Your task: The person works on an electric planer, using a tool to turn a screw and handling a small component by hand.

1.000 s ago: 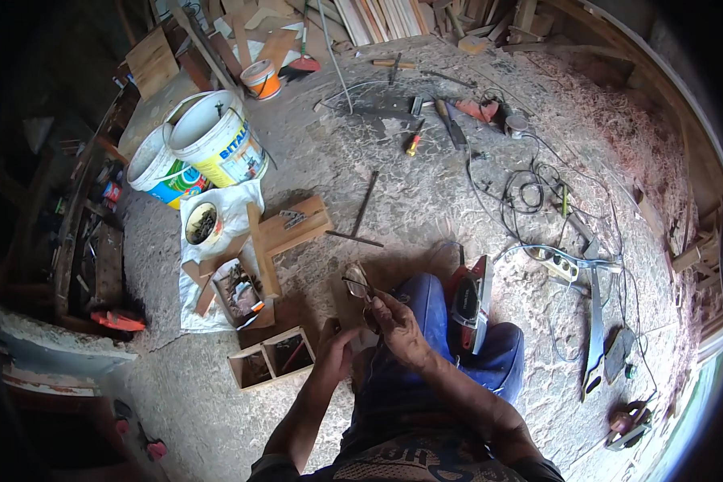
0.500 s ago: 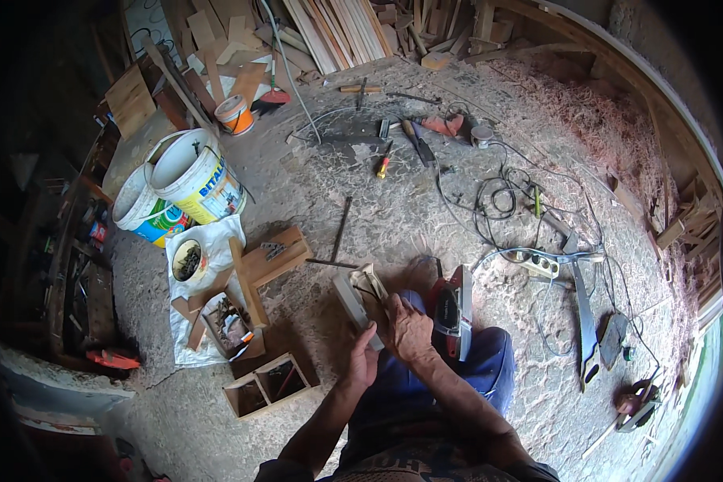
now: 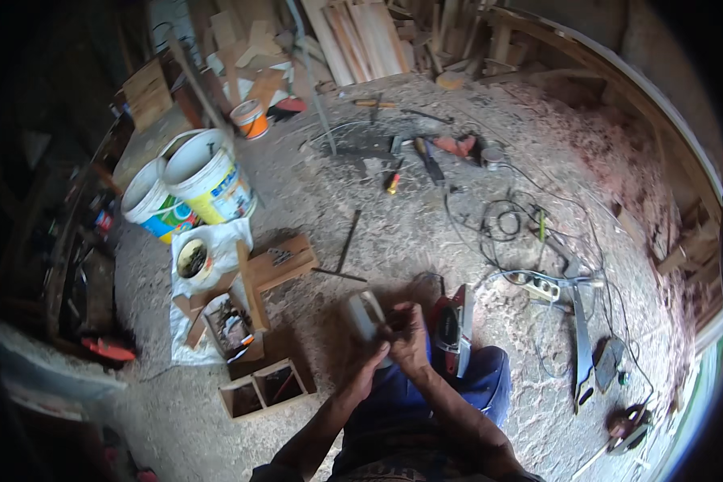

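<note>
My left hand (image 3: 369,373) grips the near end of a pale, open box-like wooden piece (image 3: 360,315) in front of my lap. My right hand (image 3: 410,344) is closed at the right side of that piece, its fingers bunched together; what they pinch is blurred. Beside my right hand, against my leg, stands a red and black power tool (image 3: 448,325) with a light flat side. A small two-compartment wooden box (image 3: 267,407) rests on the floor to the left of my forearm.
Left are two white buckets (image 3: 205,173), a tub of small metal pieces (image 3: 193,259) and wood boards (image 3: 285,263). On the right lie a power strip (image 3: 534,284), tangled cables (image 3: 502,221) and a handsaw (image 3: 583,345). A screwdriver (image 3: 394,178) lies ahead. Wood shavings (image 3: 586,145) heap at far right.
My right hand has drawn back from the top of the pale piece to its right side, fingers now bunched upward. The piece has turned more upright. The whole view has shifted slightly.
</note>
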Available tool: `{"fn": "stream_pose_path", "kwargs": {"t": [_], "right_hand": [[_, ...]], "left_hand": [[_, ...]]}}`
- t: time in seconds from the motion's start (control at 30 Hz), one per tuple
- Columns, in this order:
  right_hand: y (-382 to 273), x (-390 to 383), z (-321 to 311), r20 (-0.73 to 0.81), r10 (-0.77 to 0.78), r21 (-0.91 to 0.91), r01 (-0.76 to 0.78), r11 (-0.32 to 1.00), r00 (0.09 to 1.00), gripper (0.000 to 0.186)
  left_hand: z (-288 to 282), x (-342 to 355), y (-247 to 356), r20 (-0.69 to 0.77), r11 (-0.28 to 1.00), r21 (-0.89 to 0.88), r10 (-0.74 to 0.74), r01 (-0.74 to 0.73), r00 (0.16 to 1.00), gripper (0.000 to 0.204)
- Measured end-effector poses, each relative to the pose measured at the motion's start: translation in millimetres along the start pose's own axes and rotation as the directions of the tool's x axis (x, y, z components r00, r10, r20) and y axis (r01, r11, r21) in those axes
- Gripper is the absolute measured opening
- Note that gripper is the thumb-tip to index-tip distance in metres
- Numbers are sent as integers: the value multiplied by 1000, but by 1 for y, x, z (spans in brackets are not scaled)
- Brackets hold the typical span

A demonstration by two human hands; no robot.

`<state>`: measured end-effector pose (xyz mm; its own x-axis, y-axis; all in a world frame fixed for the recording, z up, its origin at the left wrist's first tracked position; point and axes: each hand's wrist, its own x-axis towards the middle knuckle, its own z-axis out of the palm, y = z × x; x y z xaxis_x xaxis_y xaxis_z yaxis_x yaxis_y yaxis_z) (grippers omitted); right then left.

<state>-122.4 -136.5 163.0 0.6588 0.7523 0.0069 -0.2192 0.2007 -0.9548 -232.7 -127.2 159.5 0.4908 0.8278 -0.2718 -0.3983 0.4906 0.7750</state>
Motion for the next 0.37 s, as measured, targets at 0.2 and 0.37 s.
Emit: {"fn": "stream_pose_path", "kwargs": {"t": [0.2, 0.37], "right_hand": [[1, -16, -2, 417, 86, 34, -110, 993, 905, 42], [58, -38, -3, 541, 41, -402, 216, 890, 840, 32]], "left_hand": [[-62, 3, -11, -48, 999, 44, 24, -22, 999, 71], [-109, -7, -4, 87, 633, 720, 321, -283, 943, 60]]}}
